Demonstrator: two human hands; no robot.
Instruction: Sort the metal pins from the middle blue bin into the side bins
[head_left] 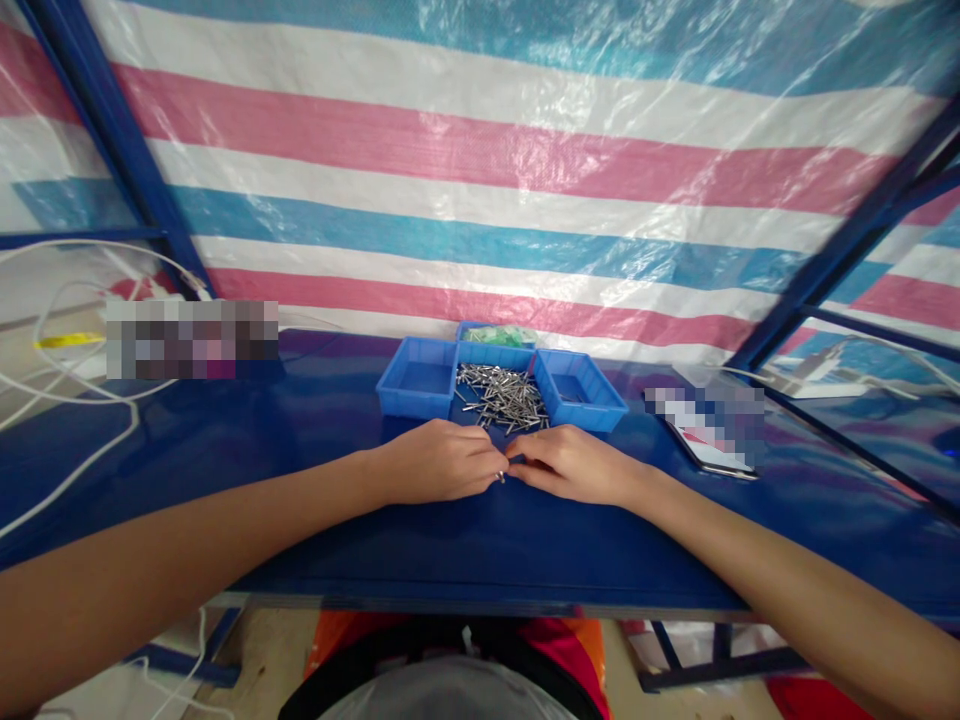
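Note:
At the middle of the blue table, my left hand (446, 462) is closed, its fingers pinched together. A small shiny metal piece (500, 477) shows at its fingertips; its exact kind is too small to tell. My right hand (574, 466) meets it from the other side with fingers bent and thumb and fingertips drawn together; whatever is between them is hidden. Just beyond both hands lies a loose pile of thin silvery metal pins (506, 395). A blue plastic bin (417, 402) flanks the pile on the left, another blue bin (589, 405) on the right.
Behind the pile stands a further blue bin (495, 355), with green plastic (499, 337) at the back. A phone (709, 445) lies to the right. White cables (112, 440) trail over the left side of the table (450, 555). Striped sheeting (480, 180) hangs behind.

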